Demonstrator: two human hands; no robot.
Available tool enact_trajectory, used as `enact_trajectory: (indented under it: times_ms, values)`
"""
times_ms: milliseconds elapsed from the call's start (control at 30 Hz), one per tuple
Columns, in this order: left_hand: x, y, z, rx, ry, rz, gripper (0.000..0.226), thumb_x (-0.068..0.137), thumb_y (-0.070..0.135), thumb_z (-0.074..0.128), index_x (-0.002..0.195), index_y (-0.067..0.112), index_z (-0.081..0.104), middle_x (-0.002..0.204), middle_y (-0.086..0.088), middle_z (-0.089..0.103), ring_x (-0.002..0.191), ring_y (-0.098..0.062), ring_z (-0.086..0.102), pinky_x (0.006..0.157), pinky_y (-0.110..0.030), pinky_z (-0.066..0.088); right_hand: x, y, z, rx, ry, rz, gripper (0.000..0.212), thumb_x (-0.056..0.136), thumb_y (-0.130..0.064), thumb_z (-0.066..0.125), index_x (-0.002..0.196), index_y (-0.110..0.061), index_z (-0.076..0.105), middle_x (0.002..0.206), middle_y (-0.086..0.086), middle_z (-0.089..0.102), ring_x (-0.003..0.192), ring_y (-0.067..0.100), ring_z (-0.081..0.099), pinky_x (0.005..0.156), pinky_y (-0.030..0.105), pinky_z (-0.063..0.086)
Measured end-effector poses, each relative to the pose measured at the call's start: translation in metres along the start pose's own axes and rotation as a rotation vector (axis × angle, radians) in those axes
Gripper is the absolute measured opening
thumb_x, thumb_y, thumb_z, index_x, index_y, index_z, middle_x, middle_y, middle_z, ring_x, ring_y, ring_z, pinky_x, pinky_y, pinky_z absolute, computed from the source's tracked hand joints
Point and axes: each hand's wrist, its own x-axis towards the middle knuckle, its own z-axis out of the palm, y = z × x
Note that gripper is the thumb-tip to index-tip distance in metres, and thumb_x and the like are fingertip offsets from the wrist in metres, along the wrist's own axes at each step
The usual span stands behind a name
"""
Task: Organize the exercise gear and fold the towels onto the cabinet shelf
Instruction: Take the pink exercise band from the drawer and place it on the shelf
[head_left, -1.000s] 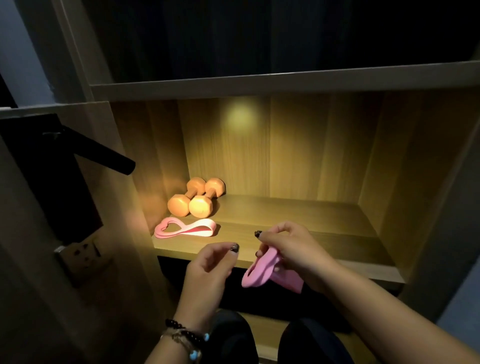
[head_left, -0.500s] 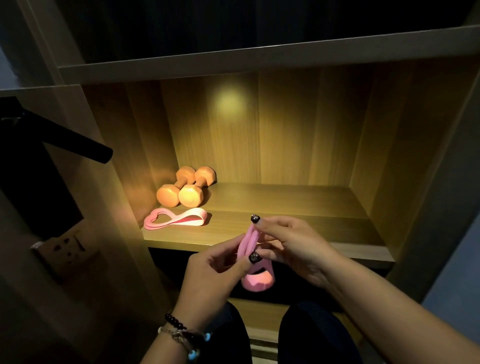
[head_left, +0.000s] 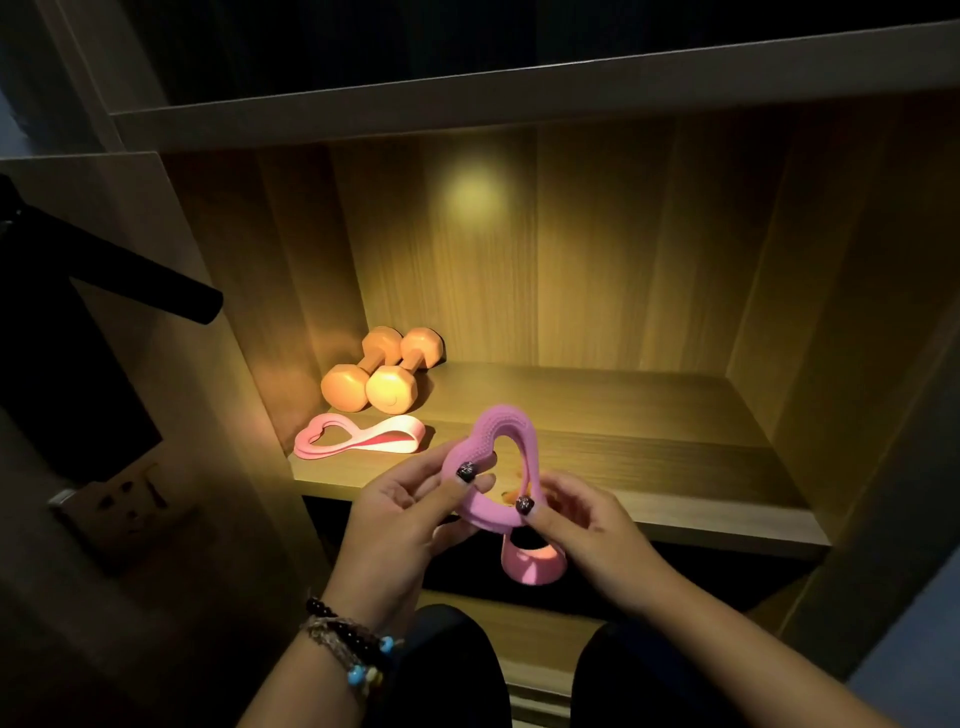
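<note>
A pink band (head_left: 506, 467) is pinched upright by both the left hand (head_left: 400, 519) and right hand (head_left: 582, 525), just in front of the shelf (head_left: 597, 467).

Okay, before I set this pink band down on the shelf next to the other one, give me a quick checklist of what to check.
1. Grip: left hand and right hand both pinch the pink band: ok.
2. Free spot: bare shelf to the right of the band already lying there: ok.
3. Dumbbells sit at the back left, out of the way: ok.
4. Band untwisted: heart end open, lower loop hangs below the hands, partly hidden: cannot tell.
5. Towels: none in view: cannot tell.
</note>
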Motion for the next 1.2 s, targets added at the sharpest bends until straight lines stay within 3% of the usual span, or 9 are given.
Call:
enact_trajectory:
  times_ms: [100,200,300,433,600,767,933,1067,1200]
  values:
    - [0.011,-0.001,-0.007,-0.065,0.029,-0.032,0.04,0.071,0.015,0.066,0.111,0.013,0.066,0.106,-0.009,0.073,0.099,-0.02,0.07,0.064,-0.024,0.058,0.009,0.006,0.004,-0.009,0.009,-0.031,0.04,0.078,-0.038,0.075,0.109,-0.014,0.066,0.104,0.011,0.069,0.094,0.02,0.062,0.09,0.041,0.049]
    - [0.023,-0.004,-0.019,-0.273,0.08,-0.122,0.037,0.083,0.008,0.058,0.119,0.002,0.061,0.109,-0.017,0.071,0.094,-0.019,0.071,0.059,-0.022,0.057,0.022,0.012,0.011,-0.033,-0.03,-0.005,0.049,0.063,-0.045,0.08,0.103,-0.02,0.067,0.091,0.002,0.07,0.082,0.014,0.061,0.078,0.033,0.05]
    - [0.042,-0.008,-0.037,-0.439,0.199,-0.177,0.032,0.093,0.004,0.051,0.124,-0.001,0.055,0.106,-0.021,0.071,0.082,-0.02,0.073,0.051,-0.023,0.057,0.04,0.024,0.024,-0.317,-0.04,0.026,0.046,0.057,-0.048,0.077,0.096,-0.028,0.061,0.084,-0.004,0.067,0.073,0.01,0.06,0.07,0.029,0.052]
    - [0.081,-0.016,-0.072,-0.517,0.44,-0.22,0.026,0.094,0.005,0.052,0.119,0.003,0.059,0.107,-0.019,0.07,0.082,-0.025,0.073,0.048,-0.025,0.056,0.082,0.035,0.027,-0.562,-0.075,0.027,0.055,0.061,-0.04,0.069,0.111,-0.043,0.048,0.095,-0.016,0.061,0.083,0.003,0.06,0.068,0.02,0.052]
    - [0.131,-0.037,-0.103,-0.358,0.58,-0.159,0.022,0.099,0.005,0.045,0.095,0.005,0.066,0.087,-0.013,0.075,0.073,-0.023,0.073,0.062,-0.036,0.061,0.141,0.036,0.028,-0.693,-0.159,-0.075,0.046,0.071,-0.04,0.066,0.115,-0.044,0.053,0.099,-0.022,0.063,0.086,0.002,0.061,0.069,0.017,0.053]
    - [0.186,-0.05,-0.138,0.141,0.784,-0.034,0.023,0.094,0.004,0.05,0.1,0.013,0.071,0.105,-0.016,0.07,0.099,-0.033,0.066,0.093,-0.045,0.052,0.201,0.039,0.046,-0.77,-0.173,-0.185,0.042,0.084,-0.029,0.071,0.124,-0.029,0.06,0.105,-0.013,0.056,0.089,0.003,0.056,0.07,0.01,0.043]
    - [0.224,-0.058,-0.157,0.087,1.176,-0.023,0.028,0.095,0.018,0.057,0.116,0.003,0.065,0.109,-0.012,0.067,0.097,-0.026,0.061,0.081,-0.025,0.042,0.246,0.042,0.077,-0.674,-0.143,-0.216,0.051,0.081,-0.013,0.074,0.13,-0.017,0.056,0.124,0.005,0.059,0.111,0.021,0.057,0.093,0.028,0.05]
    - [0.243,-0.067,-0.167,0.007,1.275,-0.021,0.033,0.094,0.022,0.059,0.123,0.006,0.063,0.118,-0.012,0.066,0.108,-0.027,0.061,0.086,-0.025,0.041,0.268,0.056,0.09,-0.699,-0.168,-0.21,0.041,0.083,-0.014,0.073,0.122,-0.014,0.062,0.12,0.006,0.061,0.108,0.021,0.058,0.084,0.023,0.047]
    - [0.248,-0.077,-0.17,0.079,1.33,0.006,0.032,0.096,0.02,0.054,0.126,0.009,0.059,0.123,-0.014,0.064,0.112,-0.03,0.06,0.095,-0.03,0.043,0.273,0.069,0.101,-0.757,-0.217,-0.187,0.035,0.083,-0.018,0.074,0.116,-0.014,0.066,0.113,0.006,0.064,0.1,0.021,0.062,0.079,0.028,0.052]
